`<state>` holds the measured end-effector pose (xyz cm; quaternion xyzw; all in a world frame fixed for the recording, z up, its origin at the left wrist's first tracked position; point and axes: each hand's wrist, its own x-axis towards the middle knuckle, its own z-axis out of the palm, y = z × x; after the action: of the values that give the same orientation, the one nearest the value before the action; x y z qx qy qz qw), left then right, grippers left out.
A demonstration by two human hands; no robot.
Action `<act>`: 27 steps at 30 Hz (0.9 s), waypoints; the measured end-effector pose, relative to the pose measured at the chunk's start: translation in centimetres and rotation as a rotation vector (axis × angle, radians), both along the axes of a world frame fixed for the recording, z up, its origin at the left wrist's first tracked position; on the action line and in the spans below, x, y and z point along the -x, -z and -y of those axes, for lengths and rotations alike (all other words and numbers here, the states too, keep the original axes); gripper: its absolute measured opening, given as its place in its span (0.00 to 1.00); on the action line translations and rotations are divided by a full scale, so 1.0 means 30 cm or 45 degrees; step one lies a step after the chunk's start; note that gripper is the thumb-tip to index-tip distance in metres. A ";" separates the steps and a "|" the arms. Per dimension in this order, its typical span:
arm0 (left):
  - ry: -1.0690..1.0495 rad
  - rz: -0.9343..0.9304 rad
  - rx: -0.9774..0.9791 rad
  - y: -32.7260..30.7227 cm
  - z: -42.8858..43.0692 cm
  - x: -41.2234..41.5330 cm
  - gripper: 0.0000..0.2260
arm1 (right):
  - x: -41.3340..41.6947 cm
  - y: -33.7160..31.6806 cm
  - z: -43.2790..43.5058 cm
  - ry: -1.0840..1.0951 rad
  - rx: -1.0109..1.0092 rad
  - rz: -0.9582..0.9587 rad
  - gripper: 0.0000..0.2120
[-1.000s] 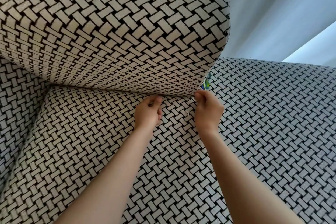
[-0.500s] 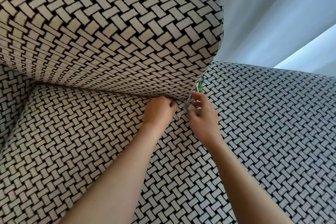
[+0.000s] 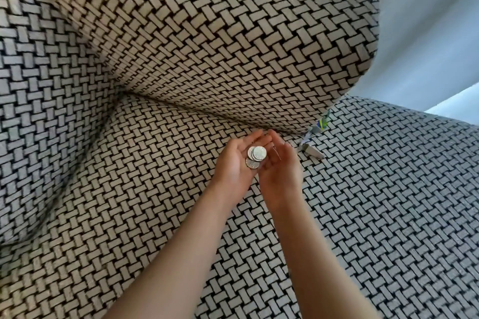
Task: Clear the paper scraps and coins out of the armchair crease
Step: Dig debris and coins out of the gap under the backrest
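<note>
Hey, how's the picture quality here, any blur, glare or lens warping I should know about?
Head view: wide-angle warp bends the armchair's weave into curves; the right hand is slightly motion-blurred, the left hand less so; the coins catch a bright sheen yet stay readable; soft daylight from the upper right, no hard shadows; the paper scraps at the crease look small and soft.

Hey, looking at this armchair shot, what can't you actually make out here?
- Coins, head view: overlapping in the left hand, so the exact count is unclear; faces too small to read.
- Crease: the backrest overhang hides anything left inside.
- Paper scraps: print too small; partly tucked under the backrest.
- Right hand: motion-blurred.
</note>
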<state>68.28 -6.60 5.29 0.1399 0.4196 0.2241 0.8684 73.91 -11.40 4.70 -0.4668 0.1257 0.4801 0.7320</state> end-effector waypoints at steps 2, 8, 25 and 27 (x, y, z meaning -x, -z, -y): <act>-0.108 -0.002 -0.033 -0.030 -0.010 0.098 0.16 | 0.089 -0.016 -0.019 -0.078 -0.042 -0.112 0.16; -0.302 -0.205 -0.355 -0.098 0.005 0.423 0.20 | 0.420 -0.078 -0.090 -0.387 -0.092 -0.190 0.18; -1.427 -0.610 -0.449 -0.190 -0.030 1.256 0.14 | 1.219 -0.175 -0.204 -0.993 0.199 0.019 0.11; -1.407 -0.612 -0.334 -0.177 -0.040 1.286 0.15 | 1.221 -0.174 -0.225 -1.143 0.247 0.250 0.07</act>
<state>29.70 -5.40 10.60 0.0539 0.5830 0.6529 0.4807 37.27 -4.66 9.91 -0.5844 -0.1140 0.6889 0.4135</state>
